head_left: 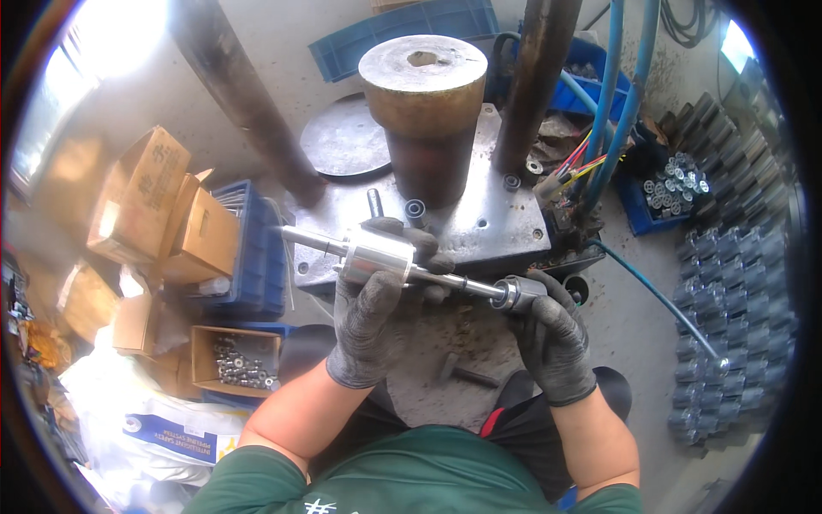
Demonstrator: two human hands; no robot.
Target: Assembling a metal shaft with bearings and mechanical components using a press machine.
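Note:
Both my hands wear dark grey gloves. My left hand (364, 325) is closed around a shiny silver cylinder (383, 254), which sits on a long thin metal shaft (454, 280). The shaft lies across in front of me, its left end a little higher in the picture. At its right end is a dark grey metal sleeve (525, 295) with a ringed edge, and my right hand (552, 338) grips that sleeve. Some fingers of each hand are hidden behind the parts. Just beyond my hands, a small ringed part (415, 211) and a short pin (375, 202) stand on the metal press bed (505, 214).
A thick metal column (428, 128) rises from the bed between two dark posts (248, 103). Cardboard boxes (145, 206) and a blue crate (261, 257) stand left. Stacked metal cylinders (728, 334) and a blue bin (651, 214) fill the right. A hammer (467, 373) lies below my hands.

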